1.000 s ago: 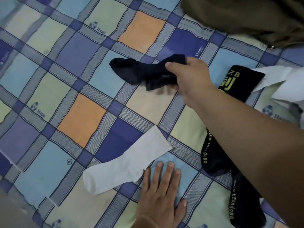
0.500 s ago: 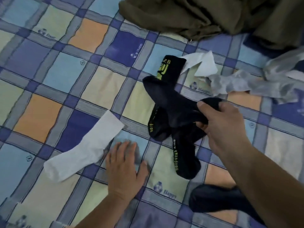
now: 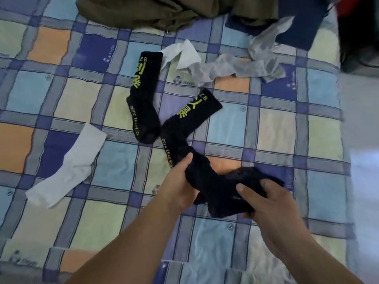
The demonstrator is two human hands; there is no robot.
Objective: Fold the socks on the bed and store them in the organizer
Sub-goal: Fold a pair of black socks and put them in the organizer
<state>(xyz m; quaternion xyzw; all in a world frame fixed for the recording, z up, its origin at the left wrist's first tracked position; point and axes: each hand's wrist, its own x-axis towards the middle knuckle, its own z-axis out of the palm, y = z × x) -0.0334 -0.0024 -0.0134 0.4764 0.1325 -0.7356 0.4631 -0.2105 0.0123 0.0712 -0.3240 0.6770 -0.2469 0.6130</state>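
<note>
Head view: my left hand (image 3: 180, 181) and right hand (image 3: 266, 199) both grip the dark socks (image 3: 217, 181) above the bed (image 3: 266, 128); a white sock (image 3: 69, 167) lies left.

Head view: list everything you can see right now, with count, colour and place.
dark socks: apparently two, plain dark navy, bunched together, held in both hands near centre.
lettered socks: two, black with yellow lettering, flat on the bed at centre; the right one runs under the held dark socks.
white sock: one, flat on the left.
white cloth: one crumpled piece, probably a sock, upper centre.
grey socks: a sheer grey tangle, count unclear, upper right.
olive garment: one, heaped at the top edge.
navy item: one flat dark blue thing, top right; cannot tell what.
bedsheet: one, checked blue, orange, yellow.
hands: left and right, both gripping the dark socks.
</note>
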